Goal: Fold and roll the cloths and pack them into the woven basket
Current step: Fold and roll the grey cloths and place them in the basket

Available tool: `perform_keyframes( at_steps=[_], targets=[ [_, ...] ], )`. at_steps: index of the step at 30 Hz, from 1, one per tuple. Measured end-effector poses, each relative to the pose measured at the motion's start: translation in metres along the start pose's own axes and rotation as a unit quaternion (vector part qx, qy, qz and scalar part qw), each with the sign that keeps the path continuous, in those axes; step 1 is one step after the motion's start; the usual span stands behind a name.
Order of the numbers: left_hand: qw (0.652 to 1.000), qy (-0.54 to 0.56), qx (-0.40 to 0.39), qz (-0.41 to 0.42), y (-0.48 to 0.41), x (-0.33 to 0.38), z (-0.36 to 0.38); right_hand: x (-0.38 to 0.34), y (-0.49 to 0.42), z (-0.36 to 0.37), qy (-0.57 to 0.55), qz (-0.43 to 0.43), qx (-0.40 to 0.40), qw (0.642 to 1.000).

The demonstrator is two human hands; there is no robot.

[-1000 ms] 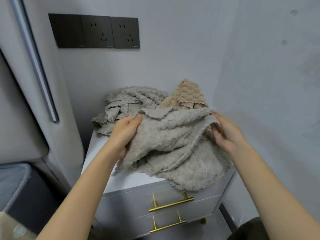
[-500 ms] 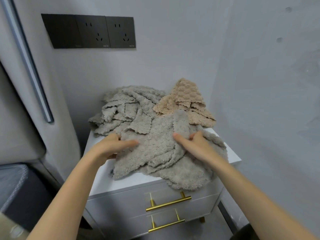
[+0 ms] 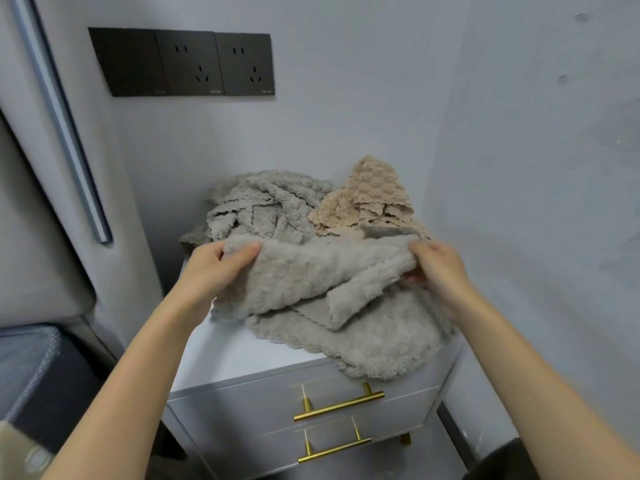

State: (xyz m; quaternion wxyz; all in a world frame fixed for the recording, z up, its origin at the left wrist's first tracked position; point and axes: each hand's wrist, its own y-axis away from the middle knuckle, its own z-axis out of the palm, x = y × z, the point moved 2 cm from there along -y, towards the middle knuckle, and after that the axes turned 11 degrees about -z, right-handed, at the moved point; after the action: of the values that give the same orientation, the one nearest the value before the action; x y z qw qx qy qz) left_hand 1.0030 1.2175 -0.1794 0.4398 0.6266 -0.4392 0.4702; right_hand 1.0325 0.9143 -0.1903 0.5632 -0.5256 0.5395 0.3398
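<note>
Two hands share one cloth in the head view, the only feed I have. The left hand [image 3: 214, 268] has its grip pinched on the left end of the grey cloth [image 3: 311, 275]. The right hand [image 3: 440, 268] pinches the right end, with its fingertips partly buried in the folds.

The cloth's long axis runs left to right between the two grips. It is held just above the tabletop [image 3: 221, 362], and its lower edge sags onto a second grey cloth [image 3: 377, 344] that hangs over the front edge. It looks thick, nubby and limp to me, bunched rather than flat.

Behind it lie a grey heap [image 3: 263, 206] and a beige cloth [image 3: 374, 195]. I see no basket. I judge the next move is to draw the ends apart along that axis and lay the cloth flat. Each hand already has its own end, so neither is nearer.
</note>
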Motion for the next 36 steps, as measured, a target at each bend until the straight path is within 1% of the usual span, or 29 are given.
perform_keyframes(
  at_steps=[1,2,3,4,5,7,9,10,11,13,14,17,19,21,23,24,26,28,30,32,34,36],
  targets=[
    [1.000,0.024,0.013,0.007,0.000,0.003,-0.001,-0.003,-0.001,-0.005,-0.091,0.047,0.011,0.995],
    [0.999,0.040,0.019,0.012,0.001,0.004,-0.002,-0.003,-0.002,-0.008,-0.157,0.084,0.007,0.984],
    [0.998,0.050,0.019,0.016,0.002,0.006,-0.001,-0.002,-0.003,-0.011,-0.197,0.112,-0.004,0.974],
    [0.998,0.053,0.021,0.019,0.003,0.006,0.000,0.001,-0.003,-0.011,-0.215,0.132,-0.019,0.967],
    [0.998,0.051,0.023,0.020,0.003,0.006,0.002,0.004,-0.003,-0.011,-0.210,0.146,-0.036,0.966],
    [0.998,0.053,0.022,0.018,0.005,0.005,0.006,0.008,-0.002,-0.008,-0.155,0.151,-0.082,0.973],
    [0.998,0.054,0.017,0.019,0.006,0.004,0.008,0.013,0.002,-0.007,-0.075,0.142,-0.142,0.977],
    [0.998,0.051,0.021,0.021,0.005,0.004,0.008,0.015,0.003,-0.008,-0.043,0.136,-0.158,0.977],
    [0.998,0.050,0.029,0.020,0.005,0.004,0.007,0.016,0.004,-0.009,-0.014,0.131,-0.158,0.979],
    [0.997,0.047,0.051,0.018,0.002,0.002,0.005,0.015,0.004,-0.013,0.022,0.120,-0.121,0.985],
    [0.997,0.040,0.063,0.022,0.002,0.002,0.004,0.016,0.002,-0.016,0.003,0.117,-0.093,0.989],
    [0.994,0.052,0.092,0.041,0.001,0.003,0.004,0.011,-0.001,-0.023,-0.129,0.093,-0.022,0.987],
    [0.991,0.085,0.095,0.046,0.000,0.005,0.004,0.005,0.001,-0.023,-0.157,0.055,-0.010,0.986],
    [0.988,0.125,0.081,0.038,-0.001,0.007,0.004,0.002,0.002,-0.022,-0.170,0.026,-0.049,0.984],
    [0.987,0.148,0.061,0.025,-0.003,0.006,0.004,0.000,0.005,-0.021,-0.171,0.011,-0.126,0.977],
    [0.989,0.140,0.045,0.028,-0.003,0.006,0.003,-0.001,0.007,-0.021,-0.131,-0.010,-0.160,0.978],
    [0.995,0.079,-0.014,0.053,-0.001,0.008,0.003,-0.002,0.011,-0.022,0.013,-0.075,-0.192,0.978],
    [0.995,0.021,-0.062,0.078,0.001,0.008,0.003,-0.002,0.013,-0.021,0.139,-0.126,-0.159,0.969],
    [0.994,0.031,-0.034,0.096,0.002,0.010,0.002,-0.002,0.012,-0.024,0.191,-0.170,-0.087,0.963],
    [0.993,0.063,-0.005,0.103,0.005,0.013,0.004,-0.006,0.010,-0.029,0.197,-0.202,-0.028,0.959],
    [0.991,0.079,0.000,0.106,0.009,0.017,0.007,-0.010,0.007,-0.033,0.190,-0.230,0.008,0.954],
    [0.988,0.108,-0.006,0.109,0.012,0.020,0.006,-0.014,0.003,-0.036,0.161,-0.231,0.037,0.959]
  ],
)
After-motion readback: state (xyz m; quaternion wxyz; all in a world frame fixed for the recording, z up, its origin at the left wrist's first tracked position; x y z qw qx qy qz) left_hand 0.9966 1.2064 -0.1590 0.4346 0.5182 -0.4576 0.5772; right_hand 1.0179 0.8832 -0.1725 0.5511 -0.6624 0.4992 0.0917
